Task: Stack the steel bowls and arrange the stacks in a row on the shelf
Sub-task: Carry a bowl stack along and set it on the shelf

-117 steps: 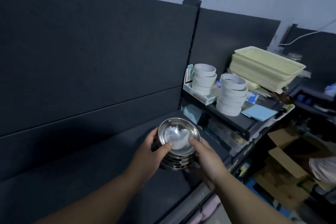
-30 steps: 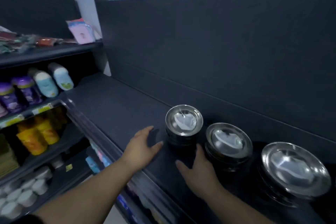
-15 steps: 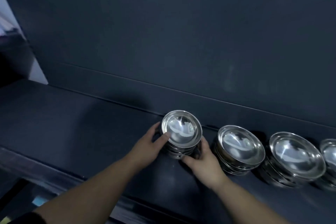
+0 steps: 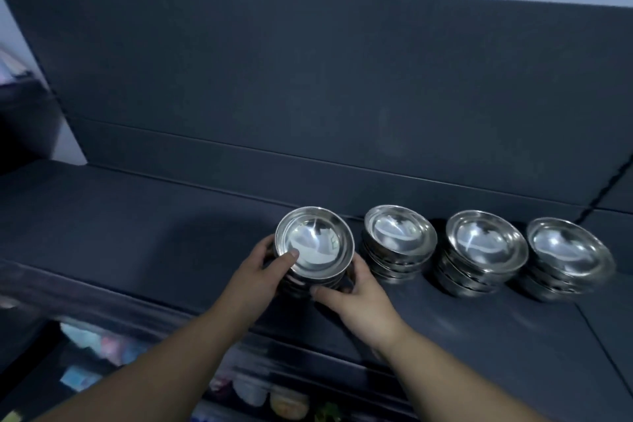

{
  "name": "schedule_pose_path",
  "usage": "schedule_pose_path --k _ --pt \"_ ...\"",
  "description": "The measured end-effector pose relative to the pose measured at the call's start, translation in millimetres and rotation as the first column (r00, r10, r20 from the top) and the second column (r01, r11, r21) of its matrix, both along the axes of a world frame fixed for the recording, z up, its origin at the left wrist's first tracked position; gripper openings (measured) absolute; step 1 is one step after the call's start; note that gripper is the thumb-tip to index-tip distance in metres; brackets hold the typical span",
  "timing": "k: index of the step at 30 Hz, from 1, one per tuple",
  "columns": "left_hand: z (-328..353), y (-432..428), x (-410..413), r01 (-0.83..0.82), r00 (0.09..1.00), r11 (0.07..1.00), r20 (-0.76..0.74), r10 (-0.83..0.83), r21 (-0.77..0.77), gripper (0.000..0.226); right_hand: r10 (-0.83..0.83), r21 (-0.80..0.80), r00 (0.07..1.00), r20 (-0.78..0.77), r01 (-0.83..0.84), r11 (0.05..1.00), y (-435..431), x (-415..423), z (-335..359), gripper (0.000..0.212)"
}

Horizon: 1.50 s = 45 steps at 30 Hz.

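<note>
Both hands, the left hand (image 4: 255, 272) and the right hand (image 4: 356, 295), hold the leftmost stack of bowls (image 4: 313, 250) on the shelf (image 4: 137, 233), and a careless push could knock the neighbouring stack (image 4: 399, 238) just beside it.

Left hand (image 4: 258, 272): on the left side of the bowl stack (image 4: 315, 245), fingers curled round its side, thumb hooked over the top rim.
Left forearm (image 4: 178, 353): bare, rising from below and left of the stack.
Right hand (image 4: 361, 298): at the stack's front right, thumb pressed against its lower front, fingers wrapped round its right side.
Right forearm (image 4: 445, 373): bare, rising from below and right of the stack.
Both hands grip the stack.
</note>
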State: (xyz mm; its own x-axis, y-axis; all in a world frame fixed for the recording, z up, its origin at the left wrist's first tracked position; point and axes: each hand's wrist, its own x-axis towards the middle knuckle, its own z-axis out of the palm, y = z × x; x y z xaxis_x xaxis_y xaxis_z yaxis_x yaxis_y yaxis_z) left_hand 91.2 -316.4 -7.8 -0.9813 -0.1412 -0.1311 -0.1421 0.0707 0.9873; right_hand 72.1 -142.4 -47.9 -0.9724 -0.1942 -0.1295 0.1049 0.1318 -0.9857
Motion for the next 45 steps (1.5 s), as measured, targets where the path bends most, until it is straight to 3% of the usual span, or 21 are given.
schedule_pose_path --k 7,14,19,21,25,34,45 --pt "22.0 102.4 88.8 0.048 0.997 0.998 -0.053 -0.047 0.027 0.034 -0.023 -0.052 0.998 -0.056 0.02 0.998 104.2 100.6 30.3 0.08" --pt "31.3 275.1 167.4 0.297 0.954 0.953 -0.056 -0.294 0.054 0.036 -0.247 0.026 0.965 -0.088 0.25 0.968 276.5 225.2 54.4 0.073" --pt "31.1 395.1 210.4 0.534 0.845 0.842 -0.031 -0.533 0.076 0.046 -0.447 0.05 0.891 -0.078 0.451 0.891 389.7 301.5 55.6 0.078" --pt "31.7 437.4 222.3 0.595 0.803 0.799 -0.019 -0.596 0.088 0.043 -0.513 0.031 0.857 -0.055 0.515 0.857 425.1 327.3 54.5 0.075" --pt "26.4 508.9 231.4 0.699 0.709 0.705 0.006 -0.705 0.116 0.056 -0.626 0.0 0.78 -0.008 0.626 0.78 481.9 362.8 50.0 0.084" --pt "22.8 637.7 179.5 0.806 0.575 0.561 -0.026 -0.817 0.19 0.031 -0.754 -0.015 0.656 -0.041 0.754 0.657 582.4 335.3 48.8 0.073" --pt "29.7 750.8 44.3 0.871 0.483 0.479 -0.008 -0.876 0.112 0.064 -0.814 -0.017 0.58 -0.043 0.814 0.581 688.9 215.3 59.0 0.082"
